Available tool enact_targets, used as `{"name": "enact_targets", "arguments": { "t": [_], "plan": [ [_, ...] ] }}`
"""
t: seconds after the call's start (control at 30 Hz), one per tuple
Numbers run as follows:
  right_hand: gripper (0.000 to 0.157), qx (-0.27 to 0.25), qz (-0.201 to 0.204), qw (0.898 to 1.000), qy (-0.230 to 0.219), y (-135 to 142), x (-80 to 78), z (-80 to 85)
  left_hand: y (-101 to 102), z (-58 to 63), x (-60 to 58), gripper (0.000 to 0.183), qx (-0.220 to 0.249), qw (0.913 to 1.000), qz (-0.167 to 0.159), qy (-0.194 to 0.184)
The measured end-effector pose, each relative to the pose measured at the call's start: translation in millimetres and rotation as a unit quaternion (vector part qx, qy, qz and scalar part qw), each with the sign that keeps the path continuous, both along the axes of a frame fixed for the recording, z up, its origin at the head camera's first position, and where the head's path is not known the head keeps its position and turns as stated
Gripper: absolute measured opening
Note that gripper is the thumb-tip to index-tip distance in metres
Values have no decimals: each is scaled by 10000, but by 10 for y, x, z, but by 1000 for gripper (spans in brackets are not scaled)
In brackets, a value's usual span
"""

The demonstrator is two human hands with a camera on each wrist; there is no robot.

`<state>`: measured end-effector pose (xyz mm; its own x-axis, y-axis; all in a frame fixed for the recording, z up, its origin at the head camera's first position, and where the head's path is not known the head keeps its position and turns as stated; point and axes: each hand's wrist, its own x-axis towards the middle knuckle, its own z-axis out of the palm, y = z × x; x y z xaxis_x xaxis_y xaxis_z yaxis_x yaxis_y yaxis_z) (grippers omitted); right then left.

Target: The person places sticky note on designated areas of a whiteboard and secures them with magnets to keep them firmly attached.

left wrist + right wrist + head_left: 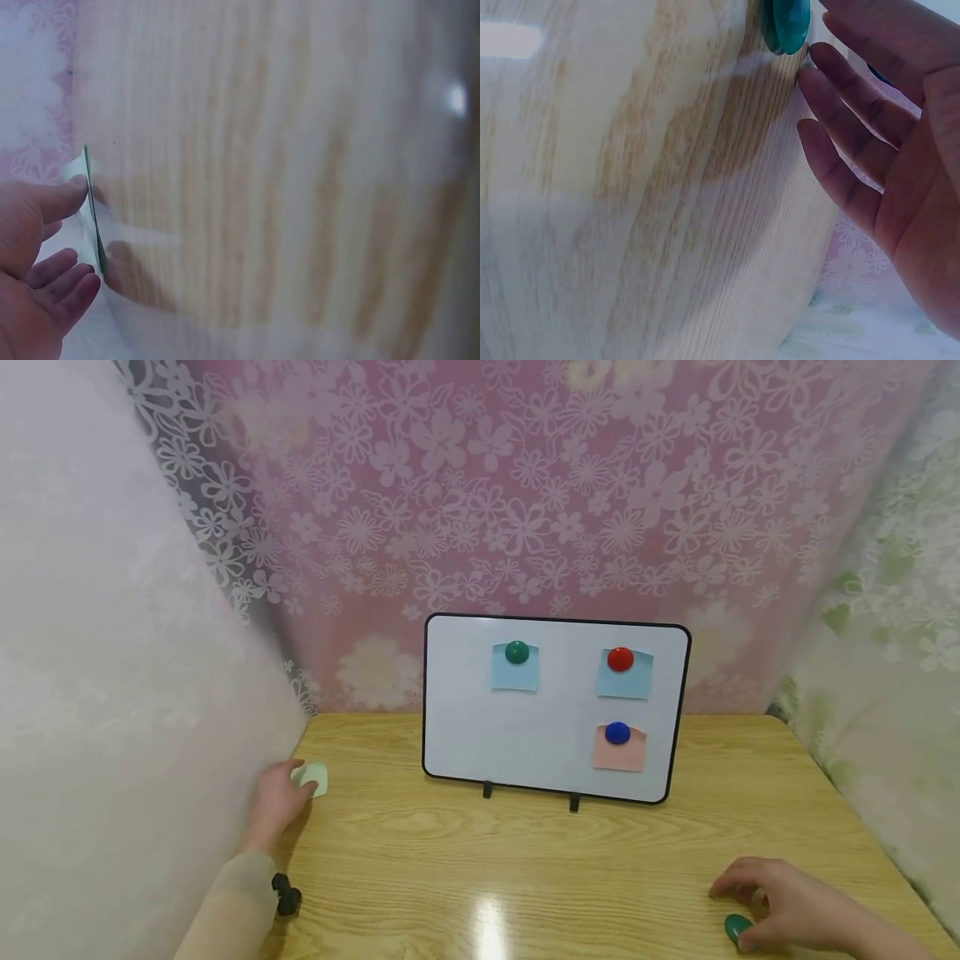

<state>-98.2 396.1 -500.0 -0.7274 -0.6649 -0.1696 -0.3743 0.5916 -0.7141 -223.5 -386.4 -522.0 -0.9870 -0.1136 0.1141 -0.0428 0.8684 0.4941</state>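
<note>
At the table's left side, my left hand (pixel 279 797) holds a pale green sticky note (pixel 318 778) by its edges, thumb at one side and fingers at the other. The left wrist view shows the note (pixel 91 217) nearly edge-on, between thumb and fingers of the left hand (pixel 37 262). Near the front right, my right hand (pixel 795 902) arches over a round green magnet (pixel 738 928) on the table. Its thumb is beside the magnet, and the fingers are spread apart from it. In the right wrist view, the magnet (pixel 789 24) is cut off by the top edge, near the fingertips.
A black-framed whiteboard (pixel 555 752) stands at the back of the wooden table (pixel 450 860) on small black feet. Blue notes (pixel 514 678) hang under a green magnet (pixel 517 652) and a red magnet (pixel 620 659); a pink note (pixel 619 756) hangs under a blue magnet (pixel 617 732). Patterned curtains surround the table.
</note>
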Motion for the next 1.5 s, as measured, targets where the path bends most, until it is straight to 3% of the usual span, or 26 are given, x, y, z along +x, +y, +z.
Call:
{"name": "enact_targets", "arguments": {
  "t": [0.43,0.73,1.0,1.17,1.3,1.5],
  "plan": [
    [34,-70,79,9999,68,28,-23,-45,24,-126,-56,55,842,9954,451,62],
    [36,146,248,9996,73,51,-53,-28,41,-127,-66,51,840,9940,693,67],
    [33,328,228,9989,261,64,-56,-44,70,-117,-51,43,869,9926,774,340],
    [31,450,95,9989,79,61,-60,-40,85,-105,-36,28,923,9919,826,292],
    [30,501,-26,9986,-143,56,-54,-35,102,-72,-7,25,914,9923,798,235],
    [30,430,-8,9990,-139,55,-49,-38,119,-55,-2,22,917,9920,779,384]
  ]
}}
